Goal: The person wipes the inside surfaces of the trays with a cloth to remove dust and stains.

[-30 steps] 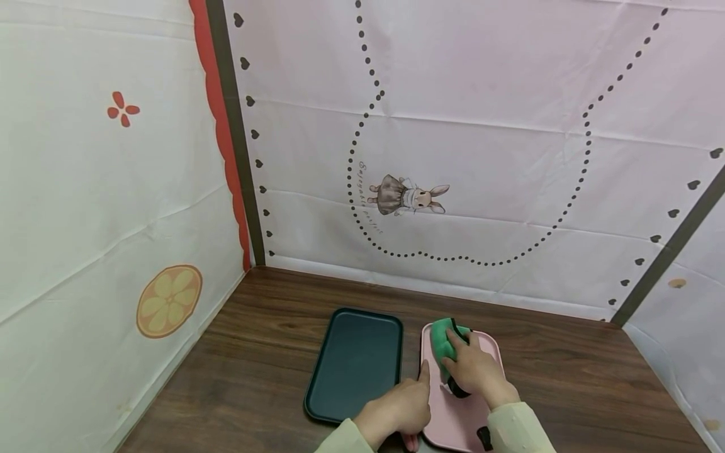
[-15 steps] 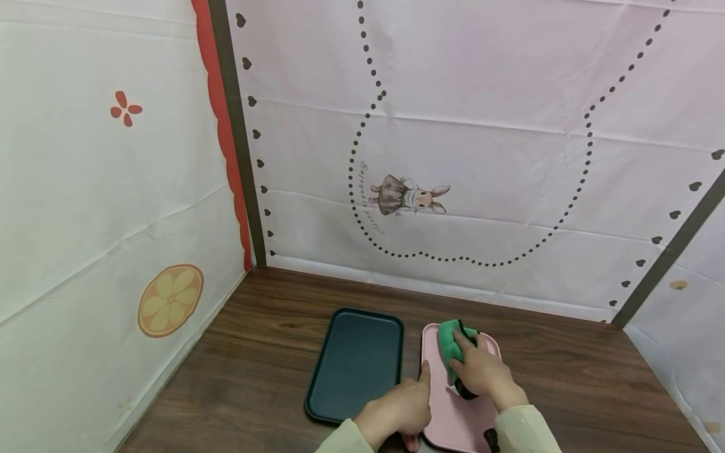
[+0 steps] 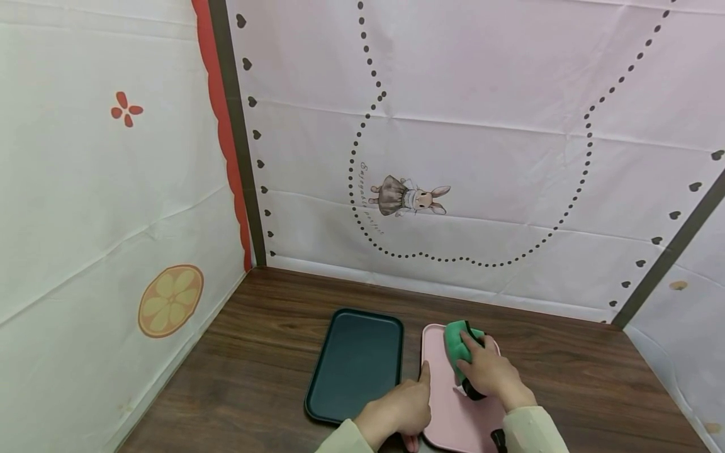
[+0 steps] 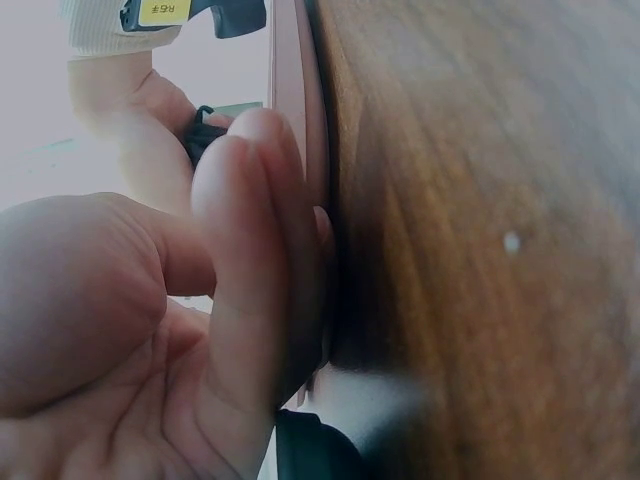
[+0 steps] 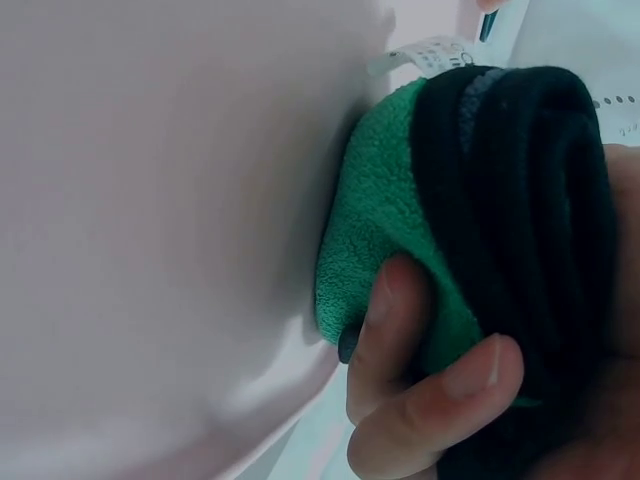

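Note:
My right hand (image 3: 491,370) grips a folded green cloth (image 3: 455,346) with black edging against the pink tray (image 3: 447,418). In the right wrist view, fingertips (image 5: 470,372) curl round the bundled cloth (image 5: 375,210), and a white printed tag (image 5: 425,57) sticks out of it. The green face lies against the tray's surface. At the tray's left rim rests my left hand (image 3: 401,406), its index finger stretched along the edge. The left wrist view shows this hand (image 4: 235,290) with straight fingers beside the rim; it holds nothing that I can see.
A dark green tray (image 3: 357,365) lies left of the pink one, close to my left hand. Both are on a brown wooden table (image 3: 249,371). Printed fabric walls (image 3: 481,157) stand behind and at the sides. A black device (image 4: 240,15) shows by the right sleeve.
My right hand has slid the green cloth a little to the right across the pink tray. The left hand and both trays have stayed in place.

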`<state>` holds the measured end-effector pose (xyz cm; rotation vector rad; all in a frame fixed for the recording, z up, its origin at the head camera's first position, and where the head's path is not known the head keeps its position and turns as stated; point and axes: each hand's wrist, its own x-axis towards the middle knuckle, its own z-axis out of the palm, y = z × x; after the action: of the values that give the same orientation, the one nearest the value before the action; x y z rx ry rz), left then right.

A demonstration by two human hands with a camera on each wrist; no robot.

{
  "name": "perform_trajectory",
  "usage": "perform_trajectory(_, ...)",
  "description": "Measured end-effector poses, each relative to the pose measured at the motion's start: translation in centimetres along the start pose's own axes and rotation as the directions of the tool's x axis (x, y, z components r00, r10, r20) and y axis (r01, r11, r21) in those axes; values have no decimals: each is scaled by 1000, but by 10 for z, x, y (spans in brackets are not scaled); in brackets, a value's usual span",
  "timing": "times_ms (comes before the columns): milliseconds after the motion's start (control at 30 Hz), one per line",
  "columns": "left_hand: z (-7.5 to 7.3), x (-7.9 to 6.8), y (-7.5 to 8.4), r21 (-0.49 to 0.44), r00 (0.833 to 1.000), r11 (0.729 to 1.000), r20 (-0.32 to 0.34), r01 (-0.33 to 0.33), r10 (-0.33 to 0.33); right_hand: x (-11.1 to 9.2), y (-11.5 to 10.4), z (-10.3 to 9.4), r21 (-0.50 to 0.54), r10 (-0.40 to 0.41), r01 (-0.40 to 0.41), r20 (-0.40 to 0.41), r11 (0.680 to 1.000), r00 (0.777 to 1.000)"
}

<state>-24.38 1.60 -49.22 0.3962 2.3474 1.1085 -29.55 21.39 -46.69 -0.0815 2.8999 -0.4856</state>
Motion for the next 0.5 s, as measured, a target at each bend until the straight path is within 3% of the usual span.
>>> perform_trajectory(500, 2, 1, -1, 46, 1000, 999, -23, -8, 10, 1, 11, -4, 29, 6, -7, 28, 1000, 1000)
